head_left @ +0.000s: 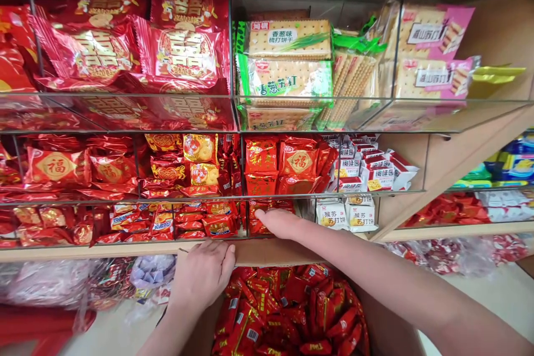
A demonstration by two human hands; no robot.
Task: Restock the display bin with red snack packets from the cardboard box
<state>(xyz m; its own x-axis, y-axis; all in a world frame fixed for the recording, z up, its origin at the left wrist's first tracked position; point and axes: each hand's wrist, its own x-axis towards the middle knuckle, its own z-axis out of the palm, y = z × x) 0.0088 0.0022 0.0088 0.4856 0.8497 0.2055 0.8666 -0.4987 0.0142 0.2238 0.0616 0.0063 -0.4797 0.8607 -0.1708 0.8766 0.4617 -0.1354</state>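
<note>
An open cardboard box (267,253) stands against the lowest shelf, holding many red snack packets (287,311) with gold print. My left hand (208,270) is closed over the box's upper edge on the left, fingertips hidden behind it. My right hand (280,223) reaches over the box into a lower bin of red packets (257,208). Its thumb lies against the packets there; the other fingers are hidden, so I cannot see whether they grip one. White cracker packets (331,214) sit just right of this hand.
Clear dividers and a clear front lip (267,198) bound the bins. Above are red packets (298,158), green-edged crackers (287,78) and larger red packets (98,50). A slanted wooden panel (450,189) rises at right. Bagged goods (54,283) lie under the shelf at left.
</note>
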